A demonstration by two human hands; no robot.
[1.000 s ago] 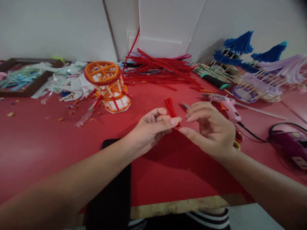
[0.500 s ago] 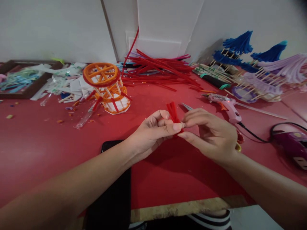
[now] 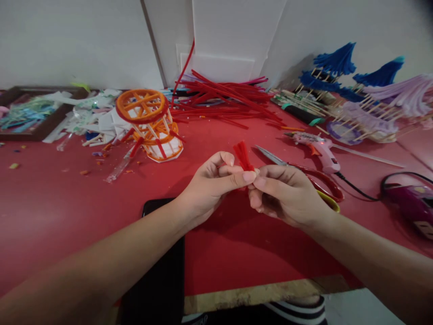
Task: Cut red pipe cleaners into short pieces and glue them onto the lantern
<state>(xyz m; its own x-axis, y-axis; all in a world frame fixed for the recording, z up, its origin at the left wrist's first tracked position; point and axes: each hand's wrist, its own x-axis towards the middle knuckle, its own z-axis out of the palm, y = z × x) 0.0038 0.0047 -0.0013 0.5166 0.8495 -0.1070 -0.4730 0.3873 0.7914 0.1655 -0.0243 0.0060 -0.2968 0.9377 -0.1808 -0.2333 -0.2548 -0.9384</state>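
Note:
A small bundle of short red fuzzy strips (image 3: 242, 155) stands up from between the fingers at the centre. My left hand (image 3: 218, 183) pinches the bundle between thumb and fingers. Against it from the right, my right hand (image 3: 286, 192) has its thumb and fingertips closed at the base of the bundle, touching the left thumb; the bundle's lower part is mostly hidden. Scissors with red and yellow handles (image 3: 325, 183) lie just beyond and beside my right hand.
An orange frame structure (image 3: 149, 124) stands back left. Red stems (image 3: 223, 97) lie behind. A pink glue gun (image 3: 318, 149) rests right, before blue and lilac models (image 3: 365, 97). A black phone-like object (image 3: 158, 266) lies under my left forearm. A brown tray (image 3: 34, 133) holds scraps.
My right hand has turned and lowered, its thumb now pressed near the left thumb. More of the scissors shows. The red bundle has shifted slightly left.

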